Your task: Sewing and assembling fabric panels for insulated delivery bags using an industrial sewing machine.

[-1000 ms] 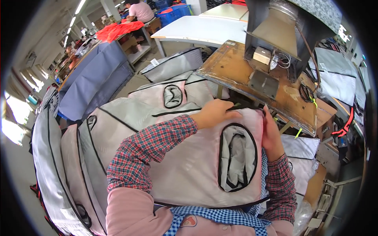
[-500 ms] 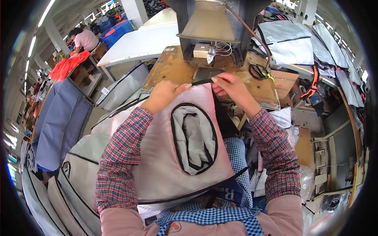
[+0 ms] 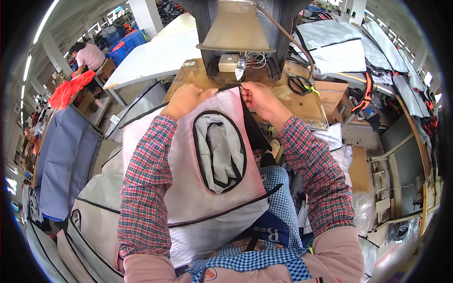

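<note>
A pale pink-tinged fabric piece [image 3: 174,198] with black binding hangs across my lap in front of the machine's worn wooden board [image 3: 302,108]. An oval opening [image 3: 219,148] in it, edged in black, shows crumpled grey lining. My left hand [image 3: 188,99] pinches the black-bound top edge. My right hand [image 3: 257,101] grips the top right corner, thumb and fingers on the binding, a little right of my left hand; black material hangs below it. Beyond my hands stands a metal press machine [image 3: 236,33] with a small box and wires at its base.
Grey panels [image 3: 94,207] are piled at left beside a blue-grey roll [image 3: 66,160]. A white table [image 3: 151,52], orange fabric [image 3: 71,89] and a seated person [image 3: 89,59] are at back left. More panels [image 3: 330,42] and a coil of black cord [image 3: 302,85] lie at right.
My view has swung right toward the machine. My hands have raised the piece's top edge, and my right hand has moved from its side to pinch the top corner.
</note>
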Demonstrator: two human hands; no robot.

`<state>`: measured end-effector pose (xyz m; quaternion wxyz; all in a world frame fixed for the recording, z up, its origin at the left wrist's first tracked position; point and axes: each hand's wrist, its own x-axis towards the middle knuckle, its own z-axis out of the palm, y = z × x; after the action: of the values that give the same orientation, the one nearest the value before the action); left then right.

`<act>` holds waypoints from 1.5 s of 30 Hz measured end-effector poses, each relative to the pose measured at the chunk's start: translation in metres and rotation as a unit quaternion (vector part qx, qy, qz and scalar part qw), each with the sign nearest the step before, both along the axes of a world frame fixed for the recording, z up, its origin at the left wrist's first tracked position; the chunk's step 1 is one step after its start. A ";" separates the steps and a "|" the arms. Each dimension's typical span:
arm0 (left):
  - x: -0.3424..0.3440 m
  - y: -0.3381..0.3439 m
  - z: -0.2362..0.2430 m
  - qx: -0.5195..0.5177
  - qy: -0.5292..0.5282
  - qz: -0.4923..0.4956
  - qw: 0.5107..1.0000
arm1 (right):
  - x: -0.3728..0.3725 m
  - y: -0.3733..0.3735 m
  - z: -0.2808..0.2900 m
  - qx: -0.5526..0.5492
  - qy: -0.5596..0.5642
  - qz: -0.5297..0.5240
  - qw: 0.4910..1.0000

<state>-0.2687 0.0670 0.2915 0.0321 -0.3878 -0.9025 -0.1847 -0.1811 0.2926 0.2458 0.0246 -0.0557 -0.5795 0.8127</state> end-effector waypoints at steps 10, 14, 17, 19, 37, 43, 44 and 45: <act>-0.015 0.006 -0.007 0.036 0.040 0.017 0.998 | -0.011 -0.001 0.002 -0.054 0.016 -0.035 0.998; -0.017 0.007 -0.008 0.056 0.050 0.007 0.997 | -0.013 -0.002 0.001 -0.053 0.019 -0.036 0.998; -0.018 0.007 -0.007 0.038 0.049 0.020 0.998 | -0.013 -0.005 0.000 -0.052 0.020 -0.054 0.997; -0.018 0.007 -0.007 0.046 0.054 0.014 0.997 | -0.013 -0.007 0.000 -0.054 0.021 -0.072 0.996; -0.023 0.007 -0.015 0.089 0.068 0.011 0.994 | -0.013 -0.019 -0.001 -0.062 0.020 -0.136 0.989; -0.024 0.006 -0.015 0.083 0.070 0.012 0.994 | -0.015 -0.022 -0.003 -0.057 0.032 -0.143 0.987; -0.024 0.006 -0.015 0.084 0.072 0.012 0.994 | -0.015 -0.022 -0.004 -0.057 0.033 -0.144 0.987; -0.024 0.005 -0.015 0.090 0.068 0.013 0.994 | -0.014 -0.022 -0.004 -0.059 0.037 -0.138 0.988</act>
<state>-0.2925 0.0724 0.2767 0.1305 -0.3833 -0.8828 -0.2380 -0.1954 0.2703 0.2414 0.1549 -0.1067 -0.5157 0.8359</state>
